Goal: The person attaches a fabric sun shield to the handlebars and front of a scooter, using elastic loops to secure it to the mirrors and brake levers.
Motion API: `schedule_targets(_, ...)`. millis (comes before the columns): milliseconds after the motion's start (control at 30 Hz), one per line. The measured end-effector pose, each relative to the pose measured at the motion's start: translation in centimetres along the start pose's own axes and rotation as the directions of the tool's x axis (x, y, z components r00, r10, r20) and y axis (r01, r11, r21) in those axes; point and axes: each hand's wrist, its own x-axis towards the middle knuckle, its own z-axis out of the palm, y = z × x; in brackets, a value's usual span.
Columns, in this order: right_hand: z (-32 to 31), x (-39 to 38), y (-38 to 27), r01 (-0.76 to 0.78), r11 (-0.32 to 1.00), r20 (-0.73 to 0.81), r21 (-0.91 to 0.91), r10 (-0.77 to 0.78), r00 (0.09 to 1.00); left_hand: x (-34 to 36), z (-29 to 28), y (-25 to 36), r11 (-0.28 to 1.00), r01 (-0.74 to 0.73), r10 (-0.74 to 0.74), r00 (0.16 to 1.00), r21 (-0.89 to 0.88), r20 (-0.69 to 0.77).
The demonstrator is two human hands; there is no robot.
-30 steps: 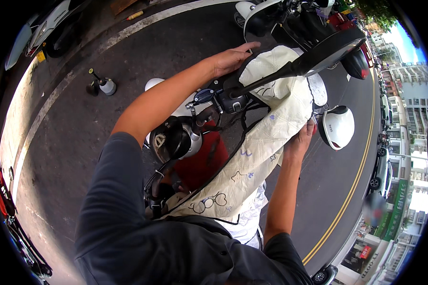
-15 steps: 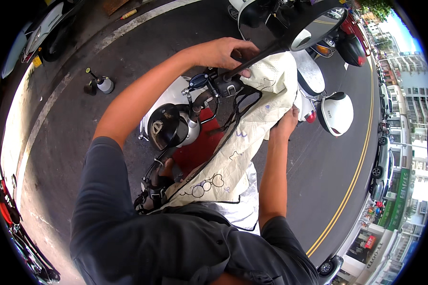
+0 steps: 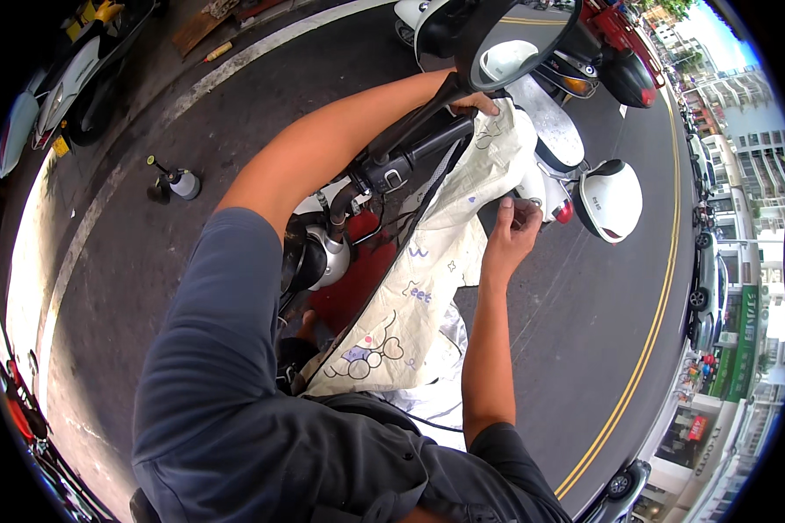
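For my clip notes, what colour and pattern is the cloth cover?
The cover is cream with black line drawings and purple marks, best seen in the head view.

The left arm (image 3: 327, 144) reaches from the near left toward the far middle, elbow bent outward, and its partly hidden left hand (image 3: 478, 105) points its fingertips right. On the right, the right forearm (image 3: 489, 357) runs almost straight from near to far, ending in the right hand (image 3: 510, 244), thumb raised, fingers loosely curled with a gap between.
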Motion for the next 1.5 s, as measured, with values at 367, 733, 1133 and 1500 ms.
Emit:
schedule_targets(367,8.6,1.4,3.4,-0.161,0.986,0.22,-0.038,0.166,0.961,-0.7,0.1,-2.5,0.994,0.033,-0.03,0.999,-0.105,0.032)
schedule_targets(733,-4.9,-0.3,3.8,-0.352,0.596,0.27,0.722,0.225,0.936,-13.0,-3.9,1.4,0.976,-0.096,0.036,0.957,-0.196,-0.289)
schedule_targets(1133,-30.0,-4.7,0.6,-0.231,0.115,0.213,0.966,0.152,0.965,-43.3,14.7,11.3,0.899,0.328,-0.406,0.872,0.292,0.272)
schedule_targets(1500,-40.0,-2.2,0.0,-0.148,0.283,0.132,0.948,0.074,0.988,-46.8,30.2,4.1,0.808,0.306,-0.464,0.857,0.503,0.223)
